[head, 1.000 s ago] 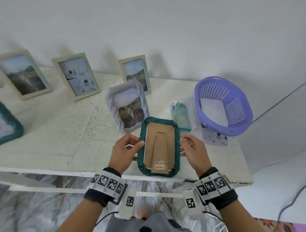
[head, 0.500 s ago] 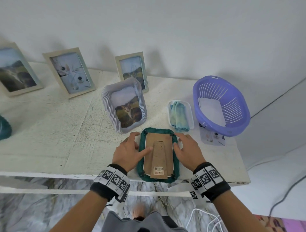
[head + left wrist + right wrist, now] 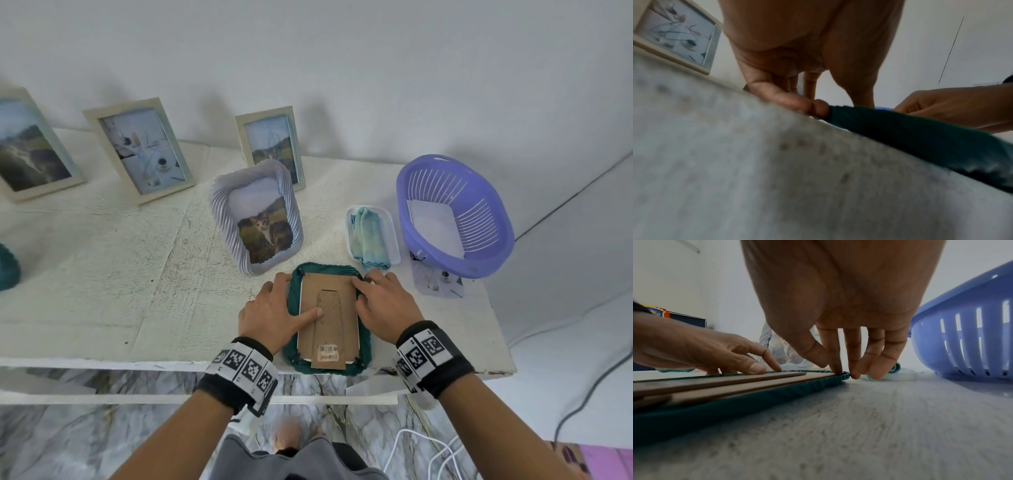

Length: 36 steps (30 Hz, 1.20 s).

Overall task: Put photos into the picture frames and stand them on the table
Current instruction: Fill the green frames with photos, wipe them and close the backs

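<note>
Here, head view: green frame [image 3: 327,318], ribbed rim, lying face down at the near edge of the table [image 3: 102,274], brown backing board [image 3: 329,308] up. Left hand [image 3: 270,315] flat at the frame's left edge, thumb pressing the board; right hand [image 3: 383,308] at its right edge, fingers extended.

Left wrist view: fingertips [image 3: 818,107] touch the frame's rim [image 3: 920,138].

Right wrist view: right hand's fingertips [image 3: 838,368] press the frame's far corner [image 3: 842,375]; purple basket [image 3: 966,337] stands right of the frame.
</note>
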{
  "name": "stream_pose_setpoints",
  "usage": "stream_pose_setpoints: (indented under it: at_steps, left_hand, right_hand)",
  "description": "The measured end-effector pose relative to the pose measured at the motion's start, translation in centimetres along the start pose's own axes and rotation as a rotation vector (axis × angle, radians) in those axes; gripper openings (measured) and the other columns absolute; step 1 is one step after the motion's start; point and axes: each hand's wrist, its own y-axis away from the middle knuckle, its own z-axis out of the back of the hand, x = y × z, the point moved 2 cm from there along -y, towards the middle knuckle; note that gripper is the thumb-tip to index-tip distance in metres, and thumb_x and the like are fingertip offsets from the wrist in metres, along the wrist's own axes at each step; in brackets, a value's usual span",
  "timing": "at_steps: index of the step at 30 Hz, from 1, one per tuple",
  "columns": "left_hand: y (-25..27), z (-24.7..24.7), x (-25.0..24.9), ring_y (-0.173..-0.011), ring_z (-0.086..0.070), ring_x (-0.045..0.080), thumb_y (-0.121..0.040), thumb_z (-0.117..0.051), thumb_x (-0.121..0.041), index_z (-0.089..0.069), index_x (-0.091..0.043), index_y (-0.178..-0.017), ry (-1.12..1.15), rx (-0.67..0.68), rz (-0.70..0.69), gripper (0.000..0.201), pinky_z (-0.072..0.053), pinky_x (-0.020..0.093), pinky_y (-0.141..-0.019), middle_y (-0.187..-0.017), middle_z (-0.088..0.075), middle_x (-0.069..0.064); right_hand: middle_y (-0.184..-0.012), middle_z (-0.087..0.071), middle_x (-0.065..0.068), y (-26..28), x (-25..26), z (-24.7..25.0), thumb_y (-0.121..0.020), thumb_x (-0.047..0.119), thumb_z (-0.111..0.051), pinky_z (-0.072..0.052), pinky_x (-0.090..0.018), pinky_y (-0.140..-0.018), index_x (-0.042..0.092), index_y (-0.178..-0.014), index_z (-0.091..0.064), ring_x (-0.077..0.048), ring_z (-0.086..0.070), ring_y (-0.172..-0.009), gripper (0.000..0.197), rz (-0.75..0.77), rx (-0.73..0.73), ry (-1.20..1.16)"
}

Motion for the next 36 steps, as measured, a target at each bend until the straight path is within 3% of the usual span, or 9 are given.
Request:
stream_pose_setpoints:
  at_steps: [6,11,16,22,27,32,34,36]
  left_hand:
    - [0.2,0.2,-0.3,-0.104,-0.061,0.032,-0.074,-0.056,-0.079,-0.024,-0.038,-0.142,-0.028,0.034,-0.008,0.086,-0.048,0.043,-0.087,-0.118,-0.054,0.004]
    - [0.2,0.4,-0.7,-0.106,-0.059,0.034,-0.083,-0.045,-0.077,-0.007,-0.052,-0.15,-0.137,0.108,-0.05,0.081,-0.046,0.043,-0.09,-0.121,-0.047,0.007]
    - [0.1,0.3,-1.4,-0.105,-0.059,0.034,-0.087,-0.039,-0.074,-0.01,-0.048,-0.152,-0.234,0.145,-0.072,0.076,-0.045,0.041,-0.089,-0.124,-0.041,0.007]
    - [0.4,0.1,-1.6,-0.103,-0.06,0.031,-0.09,-0.039,-0.071,-0.009,-0.038,-0.154,-0.223,0.124,-0.091,0.078,-0.046,0.039,-0.085,-0.128,-0.04,0.004]
    - [0.7,0.4,-1.0,-0.098,-0.06,0.026,-0.089,-0.04,-0.071,-0.01,-0.04,-0.155,-0.165,0.112,-0.118,0.078,-0.047,0.036,-0.083,-0.117,-0.04,0.0]
    - [1.2,0.6,0.4,-0.107,-0.057,0.023,-0.082,-0.045,-0.077,-0.024,-0.032,-0.152,-0.108,0.046,-0.154,0.086,-0.05,0.036,-0.084,-0.125,-0.042,-0.001]
    - [1.8,0.6,1.1,-0.115,-0.048,0.02,-0.072,-0.04,-0.086,-0.031,-0.029,-0.149,-0.112,-0.035,-0.21,0.095,-0.049,0.038,-0.089,-0.128,-0.042,-0.001]
    - [2.2,0.2,1.8,-0.127,-0.037,0.02,-0.067,-0.034,-0.09,-0.032,-0.028,-0.149,-0.108,-0.064,-0.259,0.103,-0.04,0.041,-0.104,-0.14,-0.038,0.0]
  right_hand:
    - [-0.127,-0.048,-0.008,0.4,0.4,-0.1,-0.096,0.028,-0.04,-0.044,-0.035,-0.084,0.015,-0.138,-0.045,-0.028,-0.043,-0.106,0.045,-0.017,0.008,0.041]
    - [-0.127,-0.045,-0.012,2.1,1.9,-0.6,-0.093,0.049,-0.043,-0.042,-0.038,-0.091,0.029,-0.142,-0.035,-0.029,-0.039,-0.109,0.053,-0.027,0.038,-0.03]
    - [-0.14,-0.033,-0.014,2.7,2.6,-1.1,-0.092,0.051,-0.048,-0.036,-0.037,-0.097,0.03,-0.143,-0.035,-0.031,-0.034,-0.115,0.057,-0.065,0.059,-0.079]
    - [-0.14,-0.033,-0.015,2.4,2.7,-1.2,-0.091,0.051,-0.048,-0.036,-0.038,-0.098,0.029,-0.143,-0.034,-0.032,-0.035,-0.113,0.058,-0.071,0.069,-0.065]
    - [-0.144,-0.029,-0.014,2.5,2.7,-1.2,-0.091,0.052,-0.048,-0.036,-0.038,-0.1,0.03,-0.145,-0.033,-0.032,-0.033,-0.118,0.06,-0.08,0.083,-0.079]
    - [-0.15,-0.023,-0.011,3.1,2.5,-0.6,-0.095,0.048,-0.045,-0.034,-0.04,-0.101,0.033,-0.144,-0.031,-0.033,-0.03,-0.124,0.054,-0.067,0.083,-0.12]
    - [-0.149,-0.029,-0.01,3.9,1.9,-0.2,-0.096,0.038,-0.048,-0.037,-0.04,-0.1,0.027,-0.138,-0.042,-0.033,-0.032,-0.124,0.044,-0.043,-0.011,-0.175]
    - [-0.136,-0.046,-0.009,4.9,1.1,-0.2,-0.096,0.024,-0.05,-0.043,-0.036,-0.094,0.018,-0.122,-0.057,-0.03,-0.043,-0.114,0.028,0.032,-0.095,-0.239]
